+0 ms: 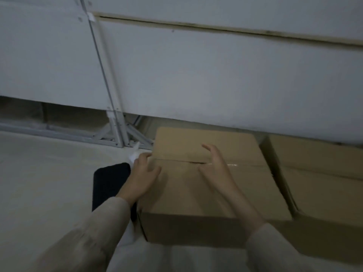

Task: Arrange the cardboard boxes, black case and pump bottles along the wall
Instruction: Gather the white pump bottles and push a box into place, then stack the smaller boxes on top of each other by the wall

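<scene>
- Pale sleeves [102,230] reach forward over the near cardboard box [206,185], which sits on the floor with its far end at the wall [196,75].
- Left hand [140,176] hovers at the box's left top edge, fingers spread, holding nothing.
- Right hand [216,169] is open above the lid seam, also holding nothing.
- Black case [110,183] lies just left of the box, nearer the left hand, long axis toward the wall.
- Second box [318,173] stands just to the right.

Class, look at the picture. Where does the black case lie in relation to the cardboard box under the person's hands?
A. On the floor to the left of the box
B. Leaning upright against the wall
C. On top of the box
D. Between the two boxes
A: the black case lies flat on the floor, directly left of the cardboard box, partly hidden behind the left hand.
</scene>
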`<state>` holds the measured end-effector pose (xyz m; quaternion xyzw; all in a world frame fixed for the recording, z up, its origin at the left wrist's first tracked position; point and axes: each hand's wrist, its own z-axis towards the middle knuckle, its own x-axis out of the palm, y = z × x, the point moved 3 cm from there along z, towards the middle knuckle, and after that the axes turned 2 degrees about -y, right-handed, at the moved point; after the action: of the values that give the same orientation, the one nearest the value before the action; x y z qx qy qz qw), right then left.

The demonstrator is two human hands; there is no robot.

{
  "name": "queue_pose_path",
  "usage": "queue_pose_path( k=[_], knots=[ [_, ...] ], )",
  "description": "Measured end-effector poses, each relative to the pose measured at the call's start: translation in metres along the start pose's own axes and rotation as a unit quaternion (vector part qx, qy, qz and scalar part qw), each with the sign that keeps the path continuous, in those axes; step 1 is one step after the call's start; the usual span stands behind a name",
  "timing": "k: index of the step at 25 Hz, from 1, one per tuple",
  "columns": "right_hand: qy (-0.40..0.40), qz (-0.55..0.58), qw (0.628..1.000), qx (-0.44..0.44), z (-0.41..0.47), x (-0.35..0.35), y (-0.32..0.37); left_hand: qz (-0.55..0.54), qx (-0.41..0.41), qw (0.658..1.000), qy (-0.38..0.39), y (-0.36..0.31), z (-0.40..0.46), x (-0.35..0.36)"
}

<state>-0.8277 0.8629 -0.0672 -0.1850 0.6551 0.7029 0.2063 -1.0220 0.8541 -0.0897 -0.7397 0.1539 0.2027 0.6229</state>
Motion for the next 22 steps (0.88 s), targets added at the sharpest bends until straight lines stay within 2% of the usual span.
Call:
queue_pose_path(
  k=[4,6,8,9,11,14,18,22],
  knots=[
    [-0.086,-0.222,0.971,0.009,-0.039,-0.084,-0.072,0.109,-0.067,0.989,0.074,0.001,-0.031,0.020],
    [-0.080,-0.273,0.956,0.067,-0.048,-0.104,-0.093,0.180,-0.075,0.975,0.108,0.004,-0.038,0.024],
    [0.005,-0.309,0.942,0.128,-0.060,-0.113,-0.108,0.246,-0.060,0.955,0.155,0.006,-0.041,0.028],
    [0.057,-0.329,0.934,0.128,-0.062,-0.111,-0.114,0.266,-0.055,0.947,0.172,0.011,-0.038,0.028],
    [0.111,-0.368,0.918,0.099,-0.062,-0.108,-0.121,0.287,-0.043,0.938,0.192,0.018,-0.026,0.028],
    [0.126,-0.418,0.898,0.062,-0.050,-0.096,-0.124,0.271,-0.002,0.946,0.176,0.019,0.005,0.022],
    [0.083,-0.452,0.886,0.058,-0.020,-0.080,-0.124,0.282,0.099,0.951,0.084,0.014,0.035,0.025],
    [0.101,-0.458,0.882,0.054,-0.005,-0.088,-0.132,0.286,0.087,0.947,0.119,0.023,0.034,0.045]
  ],
)
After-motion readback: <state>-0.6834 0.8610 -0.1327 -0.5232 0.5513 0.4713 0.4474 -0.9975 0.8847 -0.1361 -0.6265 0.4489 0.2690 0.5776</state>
